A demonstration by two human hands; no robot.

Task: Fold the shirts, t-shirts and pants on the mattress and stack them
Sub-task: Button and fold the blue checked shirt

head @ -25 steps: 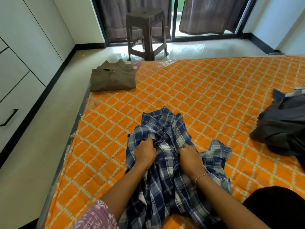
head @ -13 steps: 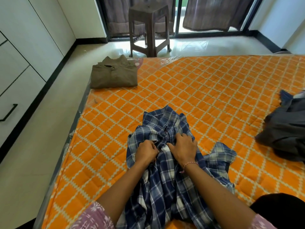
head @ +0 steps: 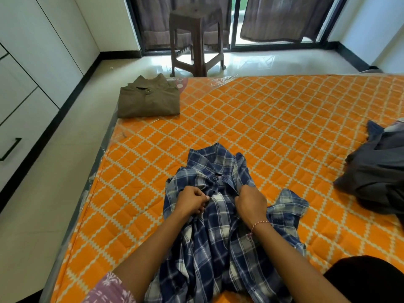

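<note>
A crumpled blue and white plaid shirt (head: 218, 232) lies collar-away on the orange quilted mattress (head: 273, 119). My left hand (head: 192, 200) pinches the shirt's left front edge just below the collar buttons. My right hand (head: 249, 202) grips the right front edge beside it, a thread bracelet on the wrist. A folded olive-brown shirt (head: 148, 99) sits at the mattress's far left corner. A heap of dark grey unfolded clothes (head: 376, 171) lies at the right edge.
A brown plastic stool (head: 196, 40) stands on the tiled floor beyond the mattress, before dark curtains (head: 284, 18) and a sliding glass door. White cabinets with a black handle (head: 9, 149) line the left wall. My dark-clad knee (head: 367, 281) shows at bottom right.
My right hand has shifted from the shirt's button line out to the right front edge. The left hand stays gripping the left edge. The view has tilted slightly.
</note>
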